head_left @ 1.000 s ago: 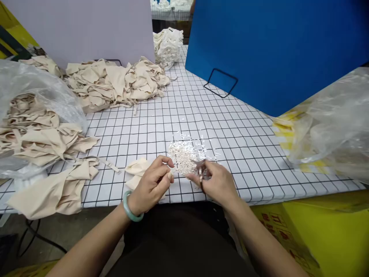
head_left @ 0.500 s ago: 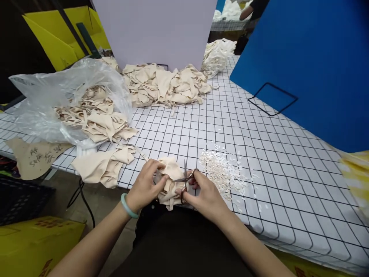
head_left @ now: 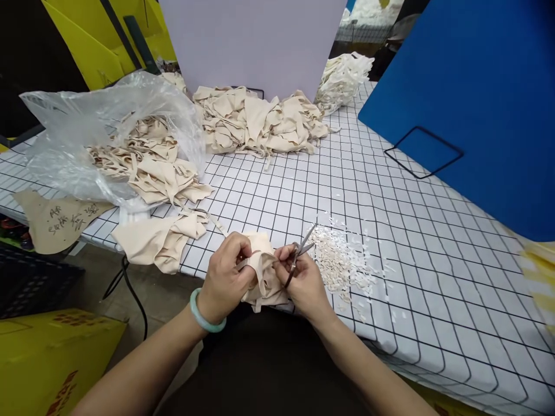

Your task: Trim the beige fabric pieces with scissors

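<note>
Right at the near edge of the worktop [head_left: 255, 193], the two hands work close together over a beige cloth piece [head_left: 263, 271]. Left hand [head_left: 229, 274] clamped on it, thumb and fingers pinching a fold; green bangle [head_left: 203, 321] on that wrist. Right hand [head_left: 303, 283] grips the scissors [head_left: 298, 254], blades parted and pointing away from the cloth, fingertips at the cloth's right side; whether they pinch it, I can't tell. Just beyond that hand, a scatter of pale clippings [head_left: 338, 263]! Off to the left, another beige piece [head_left: 158, 242] hangs over the edge, near a clear plastic bag [head_left: 56, 133] of beige cloth.
</note>
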`<control>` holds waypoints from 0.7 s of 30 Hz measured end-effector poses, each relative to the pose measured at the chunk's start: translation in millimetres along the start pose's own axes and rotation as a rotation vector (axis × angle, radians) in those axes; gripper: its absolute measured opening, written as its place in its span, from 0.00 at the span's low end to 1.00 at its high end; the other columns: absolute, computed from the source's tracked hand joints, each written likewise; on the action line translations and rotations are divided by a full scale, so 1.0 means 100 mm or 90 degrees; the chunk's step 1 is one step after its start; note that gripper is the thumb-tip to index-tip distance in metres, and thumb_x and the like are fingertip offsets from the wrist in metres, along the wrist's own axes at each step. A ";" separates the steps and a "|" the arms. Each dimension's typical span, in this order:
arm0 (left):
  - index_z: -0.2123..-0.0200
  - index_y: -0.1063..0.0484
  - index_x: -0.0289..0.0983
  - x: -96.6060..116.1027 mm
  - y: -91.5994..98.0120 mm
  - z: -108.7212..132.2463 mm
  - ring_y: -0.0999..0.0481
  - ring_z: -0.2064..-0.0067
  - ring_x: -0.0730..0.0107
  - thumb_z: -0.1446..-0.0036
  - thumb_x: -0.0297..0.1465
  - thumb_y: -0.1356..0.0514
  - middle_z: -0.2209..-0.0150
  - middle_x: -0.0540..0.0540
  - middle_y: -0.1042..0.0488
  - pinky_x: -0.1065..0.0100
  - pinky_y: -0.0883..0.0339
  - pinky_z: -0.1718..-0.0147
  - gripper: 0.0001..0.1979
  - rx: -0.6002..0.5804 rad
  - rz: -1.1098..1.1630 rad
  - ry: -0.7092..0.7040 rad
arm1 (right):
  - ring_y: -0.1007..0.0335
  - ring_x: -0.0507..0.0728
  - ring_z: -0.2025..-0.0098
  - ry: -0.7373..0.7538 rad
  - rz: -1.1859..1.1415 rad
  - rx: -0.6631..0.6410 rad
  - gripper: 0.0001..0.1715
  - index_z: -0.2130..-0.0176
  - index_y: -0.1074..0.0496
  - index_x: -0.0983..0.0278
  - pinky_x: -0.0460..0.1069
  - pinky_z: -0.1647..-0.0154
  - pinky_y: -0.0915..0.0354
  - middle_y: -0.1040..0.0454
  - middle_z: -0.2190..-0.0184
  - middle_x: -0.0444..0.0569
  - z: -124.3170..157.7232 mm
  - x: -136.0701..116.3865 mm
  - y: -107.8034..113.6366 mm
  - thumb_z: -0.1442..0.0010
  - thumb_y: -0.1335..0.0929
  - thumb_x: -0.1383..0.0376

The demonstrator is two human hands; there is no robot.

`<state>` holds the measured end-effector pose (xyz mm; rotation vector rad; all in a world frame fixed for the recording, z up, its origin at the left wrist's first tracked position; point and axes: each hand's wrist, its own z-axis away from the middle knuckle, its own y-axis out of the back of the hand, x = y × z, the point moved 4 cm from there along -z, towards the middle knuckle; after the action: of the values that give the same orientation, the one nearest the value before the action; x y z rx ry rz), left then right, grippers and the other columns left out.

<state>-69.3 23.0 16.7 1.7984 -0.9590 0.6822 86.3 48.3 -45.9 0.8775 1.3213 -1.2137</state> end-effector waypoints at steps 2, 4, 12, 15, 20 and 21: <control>0.70 0.42 0.39 0.04 -0.01 0.00 0.39 0.69 0.72 0.48 0.16 0.45 0.70 0.52 0.38 0.70 0.42 0.70 0.12 0.000 0.009 0.003 | 0.31 0.53 0.62 0.004 -0.054 0.005 0.15 0.66 0.36 0.59 0.48 0.57 0.32 0.30 0.65 0.43 -0.03 -0.03 0.01 0.46 0.26 0.63; 0.71 0.43 0.39 0.08 -0.03 -0.01 0.39 0.69 0.72 0.47 0.17 0.44 0.71 0.52 0.39 0.70 0.42 0.71 0.13 -0.004 0.009 -0.004 | 0.31 0.52 0.62 -0.001 -0.083 0.007 0.16 0.66 0.36 0.59 0.48 0.57 0.32 0.30 0.65 0.42 -0.05 -0.04 0.00 0.47 0.25 0.62; 0.63 0.37 0.39 0.02 -0.01 0.02 0.32 0.60 0.64 0.44 0.18 0.45 0.63 0.46 0.33 0.65 0.34 0.61 0.10 -0.054 -0.105 -0.047 | 0.29 0.55 0.61 -0.024 0.079 0.053 0.15 0.63 0.35 0.59 0.51 0.56 0.32 0.28 0.61 0.45 -0.04 -0.01 0.16 0.46 0.27 0.59; 0.46 0.36 0.39 -0.16 -0.04 0.18 0.32 0.45 0.54 0.44 0.24 0.42 0.47 0.38 0.33 0.54 0.34 0.47 0.21 -0.217 -0.100 0.052 | 0.28 0.57 0.61 -0.080 0.270 0.003 0.18 0.59 0.33 0.59 0.52 0.57 0.32 0.26 0.58 0.48 0.08 -0.02 0.18 0.48 0.26 0.61; 0.61 0.29 0.39 -0.32 -0.18 0.32 0.26 0.57 0.64 0.50 0.20 0.44 0.59 0.47 0.25 0.66 0.32 0.56 0.14 -0.410 0.052 0.255 | 0.26 0.57 0.63 -0.098 0.195 -0.137 0.13 0.59 0.30 0.60 0.51 0.59 0.30 0.25 0.64 0.46 0.18 0.01 -0.05 0.47 0.29 0.67; 0.65 0.30 0.38 -0.34 -0.20 0.20 0.27 0.62 0.67 0.52 0.19 0.44 0.64 0.48 0.25 0.69 0.32 0.62 0.11 -0.408 0.067 0.281 | 0.27 0.57 0.65 -0.091 0.164 -0.144 0.12 0.61 0.30 0.61 0.50 0.61 0.29 0.25 0.66 0.46 0.07 -0.02 -0.09 0.48 0.29 0.65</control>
<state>-69.8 20.1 -27.3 0.9889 -0.8447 0.6983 79.5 40.0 -41.3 0.7566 1.1646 -0.8903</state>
